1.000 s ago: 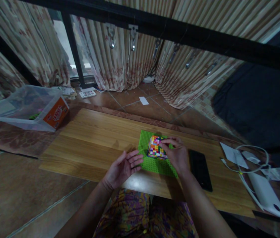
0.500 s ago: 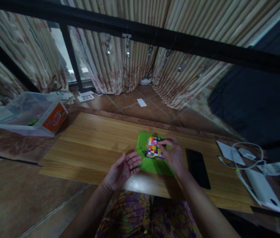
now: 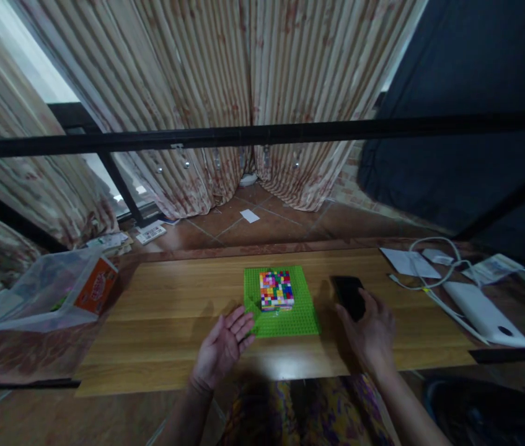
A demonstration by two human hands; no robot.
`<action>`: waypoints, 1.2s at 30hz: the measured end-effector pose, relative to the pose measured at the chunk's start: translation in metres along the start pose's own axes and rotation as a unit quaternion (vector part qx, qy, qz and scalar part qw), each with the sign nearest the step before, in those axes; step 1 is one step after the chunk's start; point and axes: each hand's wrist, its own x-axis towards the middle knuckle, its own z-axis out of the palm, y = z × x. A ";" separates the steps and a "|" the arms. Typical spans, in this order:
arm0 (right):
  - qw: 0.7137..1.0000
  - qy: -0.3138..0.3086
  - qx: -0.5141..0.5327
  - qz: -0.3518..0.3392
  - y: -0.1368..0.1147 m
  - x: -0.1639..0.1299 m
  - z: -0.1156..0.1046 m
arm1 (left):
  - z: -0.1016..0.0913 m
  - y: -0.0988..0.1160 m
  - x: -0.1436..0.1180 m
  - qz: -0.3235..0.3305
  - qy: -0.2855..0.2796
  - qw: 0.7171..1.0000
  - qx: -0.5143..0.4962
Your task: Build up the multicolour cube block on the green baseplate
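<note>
On the wooden table (image 3: 173, 310) mid-scene, a green baseplate (image 3: 290, 319) carries a multicolour brick block (image 3: 276, 289) at its centre. Left hand (image 3: 223, 348) lies palm-up, fingers (image 3: 243, 325) spread loose, tips touching the baseplate's near-left corner, block just beyond them. Right hand (image 3: 370, 329) rests with fingers spread flat over the near end of a black phone (image 3: 346, 292), right of the baseplate, holding nothing. Clear plastic bin (image 3: 48, 291) sits far left.

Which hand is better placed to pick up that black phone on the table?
Right. The right hand already lies over the near end of the black phone. The left hand rests open, palm up, by the green baseplate, with the multicoloured brick block between.
</note>
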 end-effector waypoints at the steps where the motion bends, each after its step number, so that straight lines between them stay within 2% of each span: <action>1: 0.999 -0.013 -0.031 0.026 0.014 -0.005 -0.002 | 0.001 0.000 0.000 0.000 0.004 1.000 0.004; 3: 0.995 -0.036 -0.075 0.057 0.033 -0.016 -0.003 | 0.002 0.001 0.000 0.001 0.009 1.000 0.007; 5: 0.992 -0.046 -0.099 0.056 0.041 -0.023 -0.003 | 0.005 0.002 0.000 0.003 0.010 1.000 0.007; 12: 0.992 -0.073 -0.103 0.019 0.033 -0.020 -0.008 | 0.019 -0.004 -0.013 0.013 0.044 0.999 0.013; 15: 0.993 -0.084 -0.073 0.028 0.029 -0.014 -0.020 | 0.028 -0.024 -0.017 -0.031 0.048 0.998 0.035; 18: 0.987 -0.121 -0.002 0.104 0.025 -0.011 -0.040 | 0.043 -0.061 -0.011 -0.100 0.013 0.993 0.061; 20: 0.965 -0.156 0.090 0.188 0.024 -0.015 -0.056 | 0.058 -0.088 -0.003 -0.156 -0.019 0.984 0.082; 21: 0.945 -0.172 0.152 0.235 0.023 -0.020 -0.064 | 0.067 -0.101 0.001 -0.172 -0.029 0.981 0.089; 23: 0.884 -0.193 0.289 0.314 0.018 -0.035 -0.076 | 0.086 -0.122 0.008 -0.189 -0.039 0.977 0.091; 25: 0.823 -0.197 0.399 0.353 0.010 -0.055 -0.083 | 0.106 -0.136 0.012 -0.192 -0.048 0.976 0.090; 26: 0.813 -0.191 0.420 0.356 0.003 -0.067 -0.085 | 0.115 -0.140 0.013 -0.190 -0.056 0.976 0.087; 27: 0.821 -0.178 0.416 0.347 -0.004 -0.077 -0.087 | 0.122 -0.143 0.013 -0.187 -0.063 0.977 0.083; 28: 0.843 -0.163 0.392 0.331 -0.012 -0.088 -0.088 | 0.128 -0.145 0.011 -0.176 -0.058 0.980 0.074; 30: 0.900 -0.134 0.322 0.263 -0.028 -0.105 -0.089 | 0.133 -0.147 0.007 -0.164 -0.056 0.984 0.051; 32: 0.941 -0.117 0.263 0.177 -0.041 -0.118 -0.088 | 0.130 -0.145 0.001 -0.156 -0.051 0.986 0.028; 34: 0.959 -0.117 0.236 0.108 -0.050 -0.127 -0.086 | 0.120 -0.138 -0.005 -0.153 -0.052 0.987 0.010; 36: 0.962 -0.132 0.228 0.064 -0.053 -0.133 -0.083 | 0.106 -0.129 -0.011 -0.151 -0.064 0.986 -0.004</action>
